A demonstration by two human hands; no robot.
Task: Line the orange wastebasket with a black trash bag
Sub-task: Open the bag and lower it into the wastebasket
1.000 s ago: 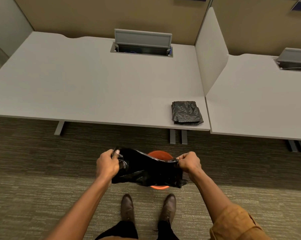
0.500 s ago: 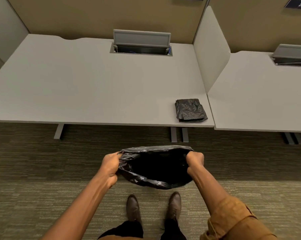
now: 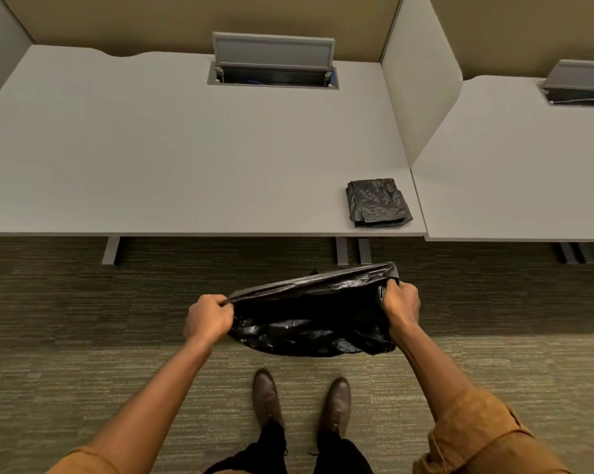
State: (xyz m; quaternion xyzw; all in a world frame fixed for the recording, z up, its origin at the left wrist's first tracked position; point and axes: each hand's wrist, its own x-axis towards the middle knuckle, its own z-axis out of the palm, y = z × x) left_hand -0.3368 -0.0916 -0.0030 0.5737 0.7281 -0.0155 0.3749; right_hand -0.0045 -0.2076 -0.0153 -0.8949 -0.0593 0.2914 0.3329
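Grey carpet (image 3: 83, 388) is under my shoes, and before me stands a pale worktop (image 3: 152, 159) with a folded stack of spare bags (image 3: 377, 203) near its front right corner. My left hand (image 3: 208, 319) and right hand (image 3: 401, 304) are both closed on the rim of the black trash bag (image 3: 309, 319), pulling its mouth wide between them. I judge the film very light, soft and a little slippery, so the rim is the best place to hold. I cannot see the wastebasket; probably it is hidden below the bag. No writing can be read
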